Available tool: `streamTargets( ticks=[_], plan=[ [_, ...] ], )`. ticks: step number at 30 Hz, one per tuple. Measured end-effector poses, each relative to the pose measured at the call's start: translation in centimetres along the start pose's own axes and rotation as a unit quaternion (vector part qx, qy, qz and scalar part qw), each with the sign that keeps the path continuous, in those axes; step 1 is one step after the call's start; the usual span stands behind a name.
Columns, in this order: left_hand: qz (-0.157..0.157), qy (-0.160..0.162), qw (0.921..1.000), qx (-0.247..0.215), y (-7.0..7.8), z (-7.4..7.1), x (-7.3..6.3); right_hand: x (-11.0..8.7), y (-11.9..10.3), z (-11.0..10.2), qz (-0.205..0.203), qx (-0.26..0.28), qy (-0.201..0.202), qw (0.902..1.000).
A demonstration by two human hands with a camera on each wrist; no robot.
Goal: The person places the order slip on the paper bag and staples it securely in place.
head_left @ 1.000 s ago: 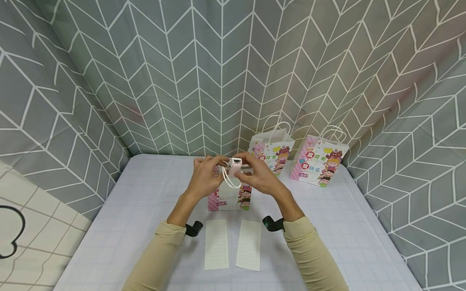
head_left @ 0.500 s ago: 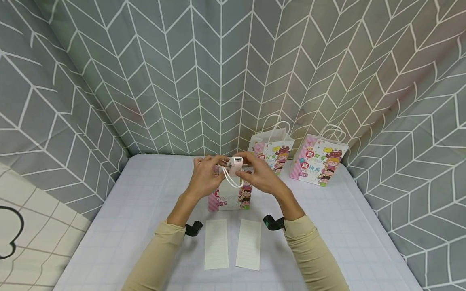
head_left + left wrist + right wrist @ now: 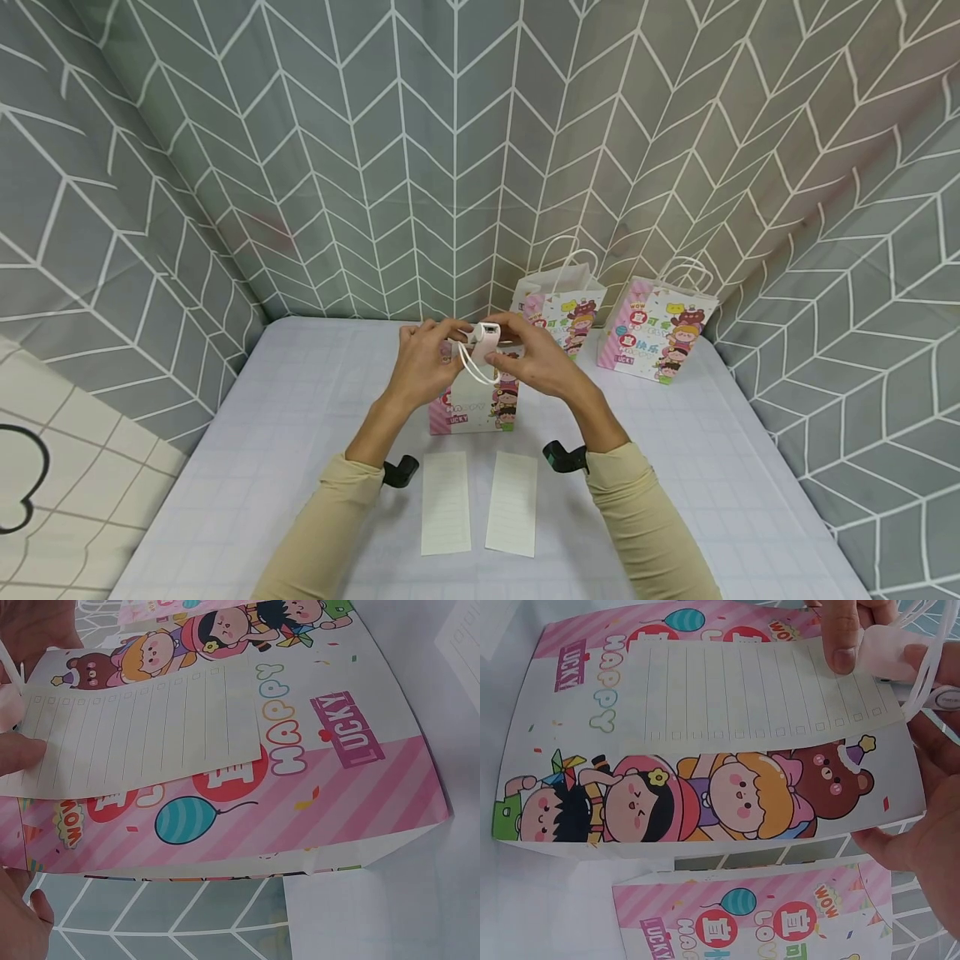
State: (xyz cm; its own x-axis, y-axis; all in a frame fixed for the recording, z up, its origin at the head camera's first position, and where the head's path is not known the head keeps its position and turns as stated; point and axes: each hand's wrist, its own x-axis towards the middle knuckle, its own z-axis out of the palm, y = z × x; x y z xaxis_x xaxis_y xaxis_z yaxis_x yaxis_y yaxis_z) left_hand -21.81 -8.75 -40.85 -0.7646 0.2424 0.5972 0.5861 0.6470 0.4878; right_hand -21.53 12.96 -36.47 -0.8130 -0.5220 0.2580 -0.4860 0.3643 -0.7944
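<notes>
In the head view a paper gift bag (image 3: 480, 423) stands upright on the table, its front printed with pink stripes and cartoon figures. A lined checklist sheet (image 3: 742, 694) lies flat against that front, near the top edge. My left hand (image 3: 420, 365) pinches sheet and bag together, thumb on the paper and fingers behind. With my right hand (image 3: 542, 360) I grip a small pink-and-white stapler (image 3: 487, 336) over the bag's top edge, beside my left thumb. White cord handles (image 3: 476, 368) loop down in front. The right fingers behind the bag are partly hidden.
Two matching gift bags (image 3: 566, 312) (image 3: 658, 333) stand behind and to the right. Two more lined sheets (image 3: 446, 504) (image 3: 512, 504) lie side by side on the white-covered table (image 3: 315, 417), between my forearms. A patterned curtain (image 3: 420, 167) hangs behind.
The stapler has tilted and shifted slightly to the right, and the cord handles have swung a little with it. Both hands stay at the bag's top edge.
</notes>
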Motion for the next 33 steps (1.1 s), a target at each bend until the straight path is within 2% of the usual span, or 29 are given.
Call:
streamTargets(
  ticks=[12, 17, 25, 28, 33],
  plan=[
    [-0.007, -0.011, 0.9999, 0.002, -0.1, -0.1, -0.1, 0.3, -0.4, 0.3, -0.033, -0.007, -0.005, 0.9994],
    [-0.006, -0.022, 0.9997, 0.008, -0.2, -0.3, -0.1, 0.5, -0.1, 0.5, -0.054, -0.03, 0.007, 0.998],
    [0.019, -0.052, 0.9981, 0.026, -0.4, -1.0, -0.3, 0.4, 0.1, 0.7, -0.062, -0.066, 0.024, 0.9956],
    [0.024, -0.041, 0.9986, 0.023, -0.2, -1.1, -0.3, 0.4, 0.1, 0.8, -0.065, -0.072, 0.026, 0.9949],
    [0.018, 0.005, 0.9992, 0.035, 0.5, -0.5, 0.1, 0.5, 0.2, 1.0, -0.075, -0.082, 0.027, 0.9934]
  ],
)
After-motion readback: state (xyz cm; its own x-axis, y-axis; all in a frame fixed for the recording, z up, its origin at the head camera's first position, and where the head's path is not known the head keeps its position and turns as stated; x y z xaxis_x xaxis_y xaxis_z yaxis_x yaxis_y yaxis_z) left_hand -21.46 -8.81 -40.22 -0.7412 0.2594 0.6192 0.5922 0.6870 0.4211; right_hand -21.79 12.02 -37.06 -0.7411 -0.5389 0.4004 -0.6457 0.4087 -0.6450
